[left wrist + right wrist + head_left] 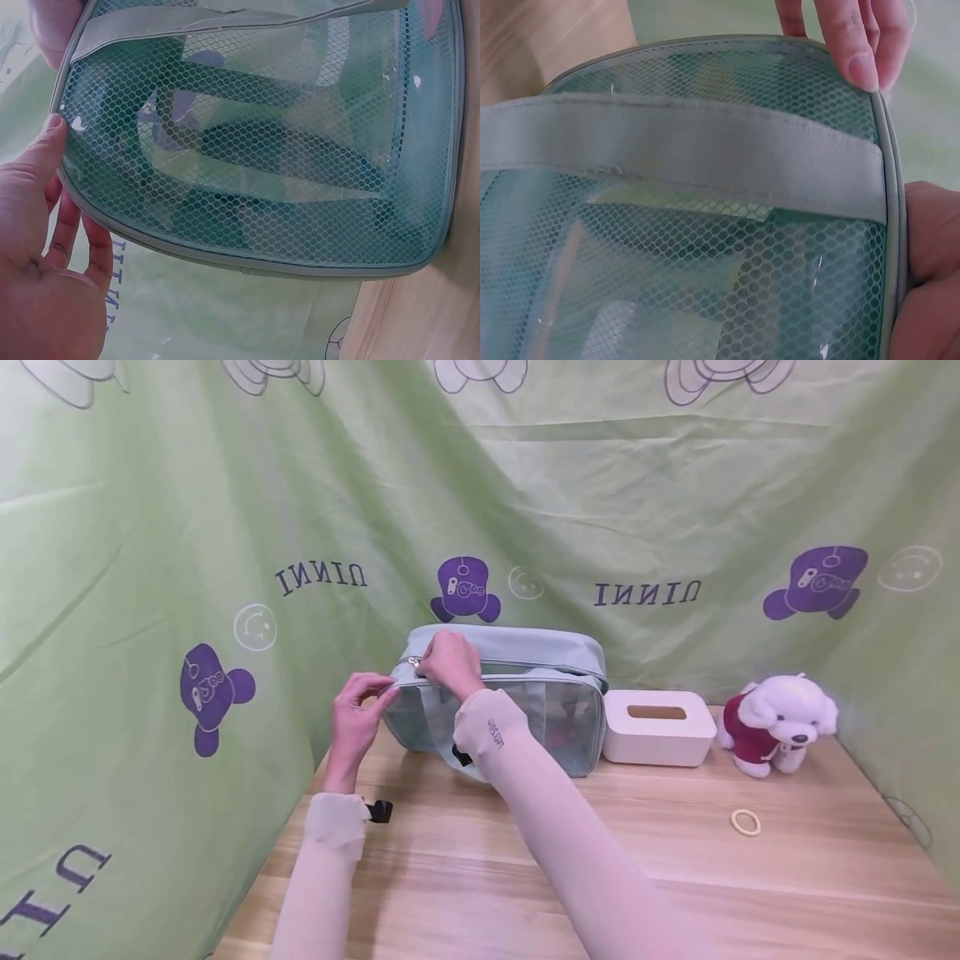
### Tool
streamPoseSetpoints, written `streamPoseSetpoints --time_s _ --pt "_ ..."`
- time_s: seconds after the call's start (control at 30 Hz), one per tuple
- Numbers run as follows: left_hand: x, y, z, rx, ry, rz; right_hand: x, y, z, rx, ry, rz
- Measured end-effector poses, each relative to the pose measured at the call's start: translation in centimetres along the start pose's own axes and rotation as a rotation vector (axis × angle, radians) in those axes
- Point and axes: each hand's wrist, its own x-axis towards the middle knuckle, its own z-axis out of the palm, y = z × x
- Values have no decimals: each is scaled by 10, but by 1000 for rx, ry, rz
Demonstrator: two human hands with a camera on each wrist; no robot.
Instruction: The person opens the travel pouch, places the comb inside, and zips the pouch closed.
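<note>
Nearest to the camera are the two forearms in pale sleeves, the right sleeve (570, 827) reaching diagonally over the bench (465, 868), and the left sleeve (322, 868) having a small black object (380, 812) at its cuff. The left hand (356, 718) pinches the rim at the left upper corner of the bag (573, 727), with the thumb on the near side and the fingers behind the edge. The right hand (452, 664) has its fingers curled and pinches at the zipper (525, 662), close to the left end, where a metal pull (414, 662) is seen just beside the fingertips; I cannot tell which exact part is between them. The bag stands upright on the far middle part of the bench, light blue-green, with see-through mesh walls, and a handle strap (705, 146) crosses its near side. Just beside it on the right is a white box (656, 749) with a long slot in the top. Further right sits a white plush dog (776, 722) in a dark red garment, and nearer than these two lies a pale yellow ring (734, 821). Behind everything, and also along the left and right, hangs a green curtain (375, 485) with purple figures and mirrored letters.
</note>
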Motion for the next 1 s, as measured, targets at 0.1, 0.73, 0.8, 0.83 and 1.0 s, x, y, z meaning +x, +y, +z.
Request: streamPoseSetpoints --time_s 0.1,0.73,0.8,0.83,1.0 --pt "1 0 0 8 -10 16 1 7 -1 53 -36 -4" --pt "-10 24 10 89 -12 61 3 42 21 668 -43 -151" --pt "-10 28 12 87 -17 77 3 43 21 680 -30 -146" --pt "-10 29 12 90 -21 82 4 44 21 678 -25 -144" --pt "-9 25 8 102 -41 85 5 41 25 568 -27 -162"
